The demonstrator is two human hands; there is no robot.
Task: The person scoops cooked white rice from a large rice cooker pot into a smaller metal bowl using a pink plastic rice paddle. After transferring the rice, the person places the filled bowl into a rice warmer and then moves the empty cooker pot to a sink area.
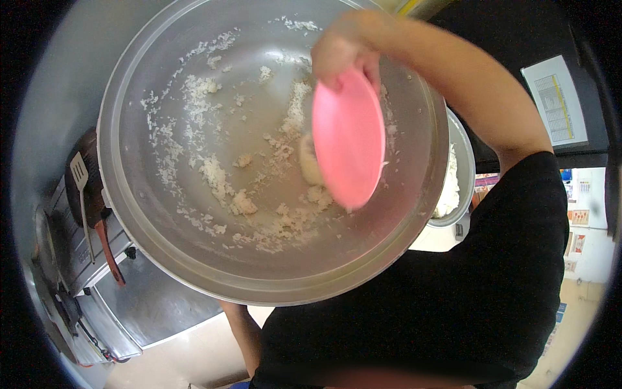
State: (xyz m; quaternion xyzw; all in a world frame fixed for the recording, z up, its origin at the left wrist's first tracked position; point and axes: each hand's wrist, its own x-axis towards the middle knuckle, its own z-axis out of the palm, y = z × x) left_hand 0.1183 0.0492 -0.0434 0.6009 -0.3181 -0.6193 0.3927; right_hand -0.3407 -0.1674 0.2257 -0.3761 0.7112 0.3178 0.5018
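A large round metal pot (259,266) is tipped so that its inside faces me. Cooked white rice (217,178) sticks to its bottom in scattered grains and clumps. My right hand (346,58) reaches over the far right of the pot and grips the upper edge of a pink plastic plate (350,139). The plate is tilted steeply, over the right part of the pot's inside. A pale, blurred lump (311,162) shows partly behind its left edge. My left forearm (241,334) runs up behind the pot's near rim, which hides the left hand.
Right of the pot, partly under its rim, stands a metal bowl (468,175) holding white rice (449,191). To the left are a slotted turner (80,174), a dark pan with a wooden handle (109,249) and a steel surface (155,305). A printed sheet (556,100) hangs at the far right.
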